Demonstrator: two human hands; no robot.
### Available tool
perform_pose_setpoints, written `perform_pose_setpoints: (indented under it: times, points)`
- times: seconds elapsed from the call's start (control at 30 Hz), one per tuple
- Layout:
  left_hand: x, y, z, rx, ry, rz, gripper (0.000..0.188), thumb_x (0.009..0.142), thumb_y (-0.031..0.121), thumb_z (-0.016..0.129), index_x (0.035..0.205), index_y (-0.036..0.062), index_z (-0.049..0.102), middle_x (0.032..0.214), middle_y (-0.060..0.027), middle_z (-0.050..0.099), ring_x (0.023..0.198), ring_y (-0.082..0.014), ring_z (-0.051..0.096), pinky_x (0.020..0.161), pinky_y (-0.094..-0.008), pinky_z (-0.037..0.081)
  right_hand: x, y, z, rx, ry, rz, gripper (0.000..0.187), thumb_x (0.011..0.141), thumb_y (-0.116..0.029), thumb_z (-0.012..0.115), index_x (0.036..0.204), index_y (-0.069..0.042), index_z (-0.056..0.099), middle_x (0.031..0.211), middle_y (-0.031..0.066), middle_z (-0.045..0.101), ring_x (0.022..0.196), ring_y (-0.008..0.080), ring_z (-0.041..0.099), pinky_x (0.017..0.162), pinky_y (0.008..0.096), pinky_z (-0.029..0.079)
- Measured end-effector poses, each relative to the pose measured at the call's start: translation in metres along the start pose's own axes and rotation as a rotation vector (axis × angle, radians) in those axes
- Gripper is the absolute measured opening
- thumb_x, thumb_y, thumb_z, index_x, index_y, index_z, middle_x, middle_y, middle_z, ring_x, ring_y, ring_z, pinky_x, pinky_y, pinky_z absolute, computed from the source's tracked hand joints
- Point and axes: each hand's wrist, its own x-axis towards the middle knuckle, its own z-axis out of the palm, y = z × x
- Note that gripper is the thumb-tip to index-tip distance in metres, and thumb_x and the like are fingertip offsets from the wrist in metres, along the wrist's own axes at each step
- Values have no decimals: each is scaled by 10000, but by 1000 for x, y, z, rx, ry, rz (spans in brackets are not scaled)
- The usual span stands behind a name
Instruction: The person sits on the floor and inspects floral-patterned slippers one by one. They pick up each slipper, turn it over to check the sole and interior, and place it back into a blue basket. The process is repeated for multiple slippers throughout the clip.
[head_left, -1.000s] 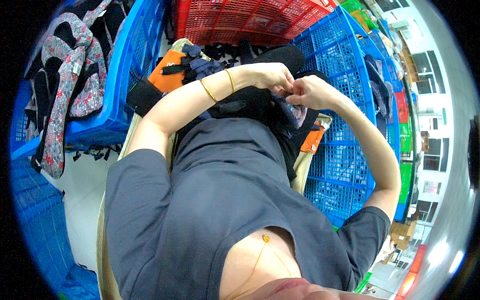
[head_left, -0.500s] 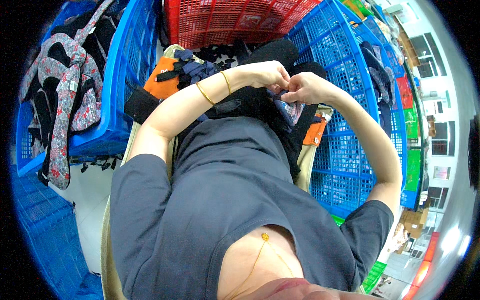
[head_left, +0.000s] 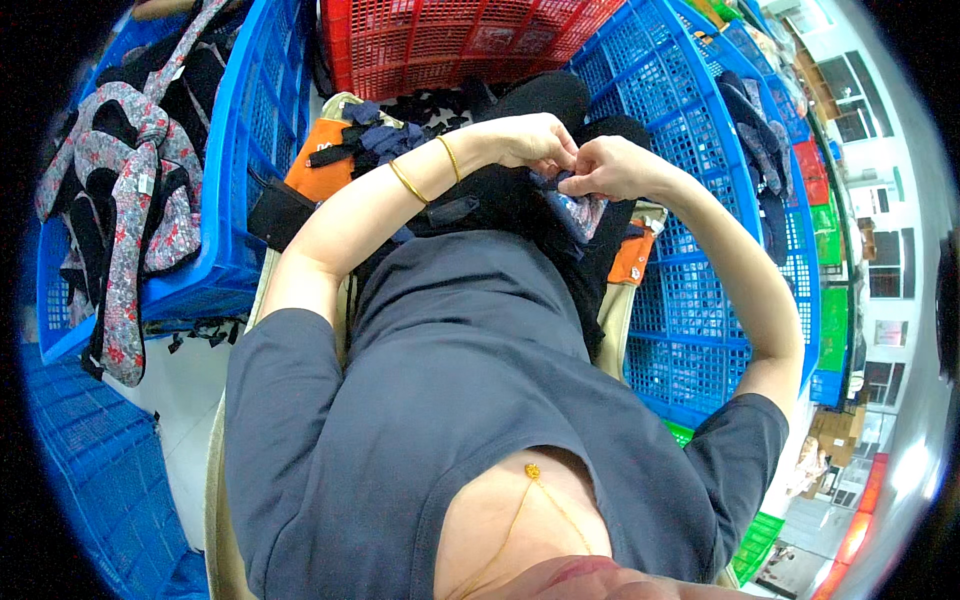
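A small patterned fabric piece (head_left: pixel 580 214) with dark blue edging lies over my black-trousered legs, below my hands. My left hand (head_left: pixel 537 143) is closed, with its fingertips pinched against those of my right hand. My right hand (head_left: pixel 612 168) is closed too, thumb and fingers gripping the top of the fabric piece. Where the fingertips meet, the exact spot they hold is hidden. Dark blue fabric strips (head_left: pixel 388 138) lie in a heap beyond my left forearm.
At left, a blue crate (head_left: pixel 225 235) holds floral and black fabric pieces, one hanging over its rim. A red crate (head_left: pixel 440 45) stands ahead, and a tall blue crate (head_left: pixel 690 290) at my right. An orange patch (head_left: pixel 322 168) lies on the chair-like frame by my left arm.
My hands stay together at the fabric piece, and only their fingers shift slightly. The whole view has tilted a little.
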Motion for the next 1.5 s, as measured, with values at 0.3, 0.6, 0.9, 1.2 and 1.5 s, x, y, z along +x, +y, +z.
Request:
perform_pose_setpoints:
  times: [0.3,0.6,0.9,1.2,1.5]
  points:
    - [-9,25,-8,22,41,-5,200,854,210,712,956,39,713,807,30,654,669,-36,551,595,-161,463,-42,34,-23,483,280,-236,404,814,-363,753,984,-15,639,809,-7,579,730,84,526,646,230,445]
    - [-4,76,41,641,113,303,252,867,245,693,948,6,707,823,-22,678,720,-69,577,626,-225,478,-14,71,84,1027,742,-367,301,762,-120,801,1013,-53,648,787,-85,523,698,18,447,617,176,358]
    - [-16,43,34,259,-76,318,360,915,131,629,1251,17,567,1193,-63,619,1134,-113,540,967,-265,446,-28,50,100,1319,1046,-405,98,861,-127,714,893,-45,671,699,-37,609,550,24,498,494,188,371]
    - [-20,39,70,891,317,764,175,762,20,712,936,34,703,989,-77,670,925,-206,651,808,-285,518,-77,45,89,738,1230,-255,255,810,-182,757,984,-23,657,774,34,602,636,93,518,576,237,423]
    - [-31,60,69,940,435,791,143,751,9,728,889,18,695,858,-89,682,796,-191,661,733,-285,523,-68,66,102,374,1170,-194,364,854,-304,688,1092,-37,618,845,104,633,688,207,632,616,313,492]
